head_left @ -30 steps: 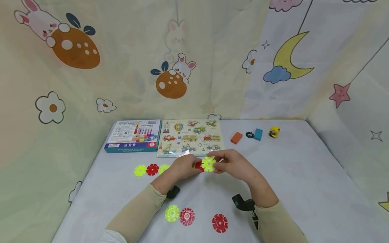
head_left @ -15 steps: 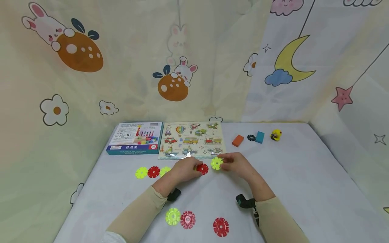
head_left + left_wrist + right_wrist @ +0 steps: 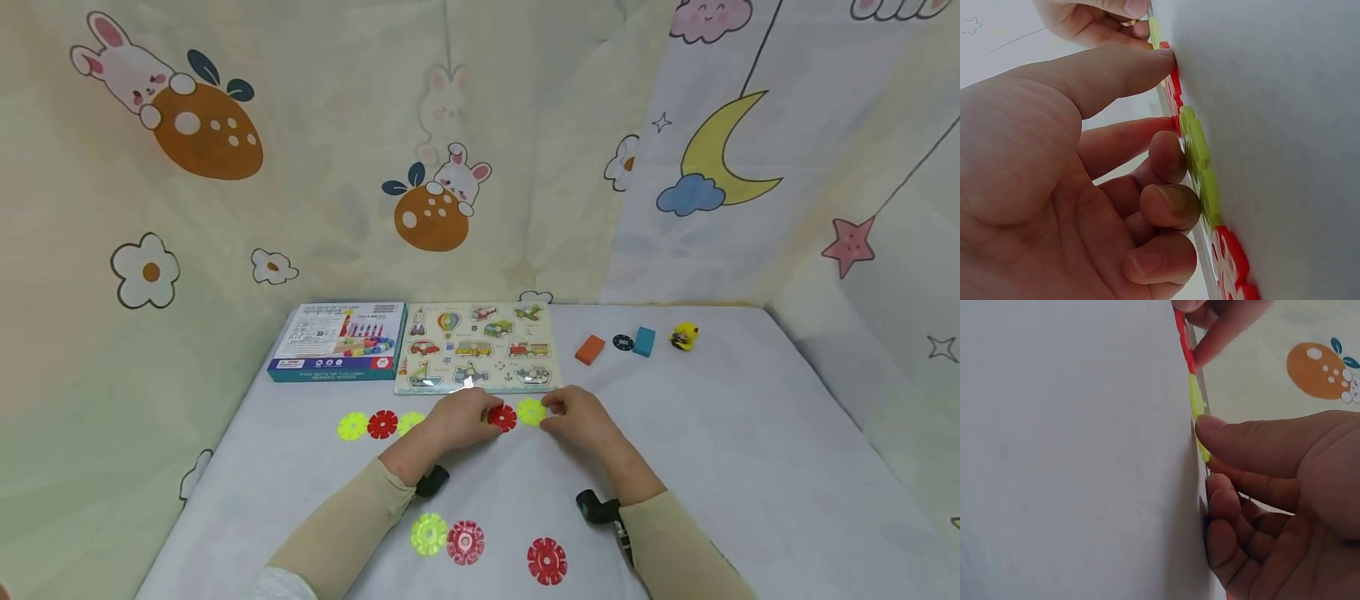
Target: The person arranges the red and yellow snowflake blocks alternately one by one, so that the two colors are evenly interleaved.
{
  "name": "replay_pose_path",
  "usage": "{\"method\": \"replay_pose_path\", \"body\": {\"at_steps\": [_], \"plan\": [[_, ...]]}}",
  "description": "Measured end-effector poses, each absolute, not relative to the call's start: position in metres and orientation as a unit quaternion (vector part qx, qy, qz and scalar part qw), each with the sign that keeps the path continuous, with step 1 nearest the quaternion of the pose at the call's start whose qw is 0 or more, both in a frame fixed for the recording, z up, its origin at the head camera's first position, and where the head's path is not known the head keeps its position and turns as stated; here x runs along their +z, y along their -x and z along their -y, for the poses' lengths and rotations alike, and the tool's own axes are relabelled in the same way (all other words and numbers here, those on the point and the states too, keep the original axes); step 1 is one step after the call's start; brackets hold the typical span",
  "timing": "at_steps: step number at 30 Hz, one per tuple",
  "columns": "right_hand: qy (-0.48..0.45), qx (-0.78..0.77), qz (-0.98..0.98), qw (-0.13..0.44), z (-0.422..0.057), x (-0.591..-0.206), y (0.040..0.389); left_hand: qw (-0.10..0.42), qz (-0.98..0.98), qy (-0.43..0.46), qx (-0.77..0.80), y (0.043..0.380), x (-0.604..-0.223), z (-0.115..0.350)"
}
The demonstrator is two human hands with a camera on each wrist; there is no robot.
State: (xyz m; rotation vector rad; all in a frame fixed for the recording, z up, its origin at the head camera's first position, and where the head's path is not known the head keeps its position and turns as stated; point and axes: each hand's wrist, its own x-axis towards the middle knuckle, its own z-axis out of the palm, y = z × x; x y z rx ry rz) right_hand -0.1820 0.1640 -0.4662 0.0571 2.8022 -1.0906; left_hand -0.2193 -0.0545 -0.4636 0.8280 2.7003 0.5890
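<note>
End lime disc (image 3: 532, 412): flat on the white tabletop (image 3: 750, 450), in front of my puzzle board (image 3: 477, 347), between my hands, right end of the row. Round, so no long axis; the row runs left to right. Red disc (image 3: 504, 418) sits just left of it, edge to edge or nearly, can't tell which. Right hand (image 3: 587, 422) is nearer: thumb and index pinch the lime one's right side, gap closed down to the disc, other fingers curled in. Left hand (image 3: 459, 418): thumb and index spread only as wide as the red disc, gripping its edges; remaining fingers curled, touching the next lime disc (image 3: 1199, 156). Farther left, a lime-red-lime trio (image 3: 382, 424). Nearer me: front lime disc (image 3: 429, 534), patterned red disc (image 3: 466, 542), lone red disc (image 3: 547, 561).
</note>
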Motion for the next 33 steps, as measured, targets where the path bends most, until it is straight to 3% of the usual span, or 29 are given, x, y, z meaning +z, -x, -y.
{"method": "replay_pose_path", "body": {"at_steps": [16,26,33], "plan": [[-0.028,-0.341,-0.936,0.08,-0.162,-0.466,0.182,0.126,-0.929,-0.287,0.196,0.223,-0.45,0.033],[-0.004,-0.344,-0.936,0.073,-0.162,-0.465,0.181,0.127,-0.905,-0.356,0.197,0.232,-0.465,0.015],[0.029,-0.364,-0.926,0.095,-0.16,-0.443,0.169,0.119,-0.9,-0.367,0.205,0.231,-0.466,0.017]]}}
